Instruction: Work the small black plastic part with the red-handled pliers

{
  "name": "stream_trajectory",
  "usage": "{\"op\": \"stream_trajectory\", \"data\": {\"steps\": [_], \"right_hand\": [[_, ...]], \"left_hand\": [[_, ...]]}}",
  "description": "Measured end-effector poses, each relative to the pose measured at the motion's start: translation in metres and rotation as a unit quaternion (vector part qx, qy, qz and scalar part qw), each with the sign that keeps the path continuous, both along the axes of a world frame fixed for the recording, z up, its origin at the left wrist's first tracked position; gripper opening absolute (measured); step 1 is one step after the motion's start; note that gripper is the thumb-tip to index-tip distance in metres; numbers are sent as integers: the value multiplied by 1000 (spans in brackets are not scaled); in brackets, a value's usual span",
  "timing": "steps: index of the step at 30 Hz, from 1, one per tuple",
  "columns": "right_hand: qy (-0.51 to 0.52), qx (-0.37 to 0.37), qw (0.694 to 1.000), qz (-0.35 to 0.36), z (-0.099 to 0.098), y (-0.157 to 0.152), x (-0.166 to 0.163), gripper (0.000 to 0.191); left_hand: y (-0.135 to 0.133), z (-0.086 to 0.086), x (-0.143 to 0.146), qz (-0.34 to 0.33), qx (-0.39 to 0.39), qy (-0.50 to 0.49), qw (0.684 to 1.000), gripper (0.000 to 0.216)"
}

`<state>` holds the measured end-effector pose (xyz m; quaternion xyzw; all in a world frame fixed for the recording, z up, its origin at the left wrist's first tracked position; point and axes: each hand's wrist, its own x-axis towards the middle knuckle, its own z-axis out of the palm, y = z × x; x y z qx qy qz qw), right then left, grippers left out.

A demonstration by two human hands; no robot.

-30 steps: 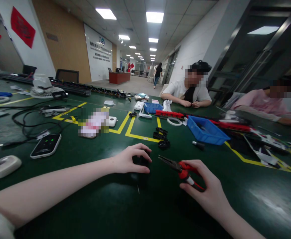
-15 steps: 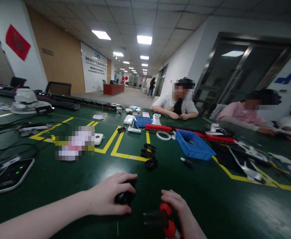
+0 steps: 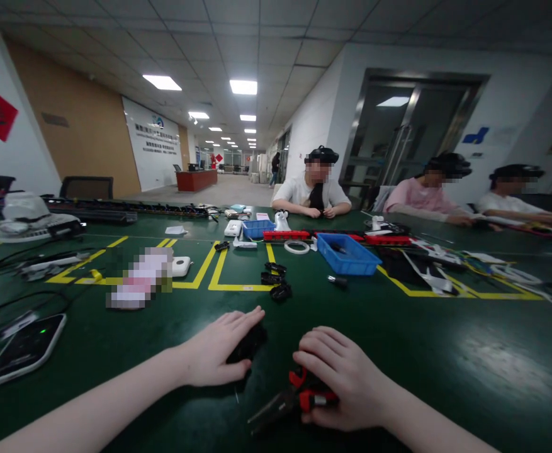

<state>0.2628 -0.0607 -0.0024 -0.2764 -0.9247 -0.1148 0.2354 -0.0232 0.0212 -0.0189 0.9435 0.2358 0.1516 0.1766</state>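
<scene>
My left hand (image 3: 221,349) lies low over the table with its fingers stretched out and thumb apart. A small black part (image 3: 251,345) sits beneath it, between thumb and fingers, partly hidden and dark; I cannot tell its kind. To the right, my right hand (image 3: 344,380) is closed around a red-handled, scissor-like tool (image 3: 276,409). Its dark tapered end points left and toward me; the palm covers part of the handles. Several black parts (image 3: 276,280) of similar look lie in a row beyond my hands.
A blue tray (image 3: 349,267) stands beyond my right hand, with a small black-and-silver piece (image 3: 337,280) before it. A phone (image 3: 25,349) and cables lie at the left. Yellow tape (image 3: 233,288) marks the green table (image 3: 398,352). A co-worker (image 3: 311,189) sits opposite, others farther right.
My right hand has moved up and forward with the red-handled tool, which now points lower left. My left fingers have straightened over the black part. The view has turned right.
</scene>
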Motion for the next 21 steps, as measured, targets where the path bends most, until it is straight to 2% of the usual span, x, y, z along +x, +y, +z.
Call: {"op": "stream_trajectory", "data": {"steps": [6,11,17,21], "right_hand": [[19,-73,995,-65,0,5,10,53],[31,-48,994,-97,-2,7,13,54],[30,-34,994,-102,-3,7,11,54],[36,-45,990,-132,-3,8,11,55]], "left_hand": [[0,-5,1,21,-19,-25,999,89],[-1,-10,3,66,-24,-33,997,75],[-2,-8,10,83,-26,-44,995,36],[-4,-3,15,82,-27,-52,995,34]]}}
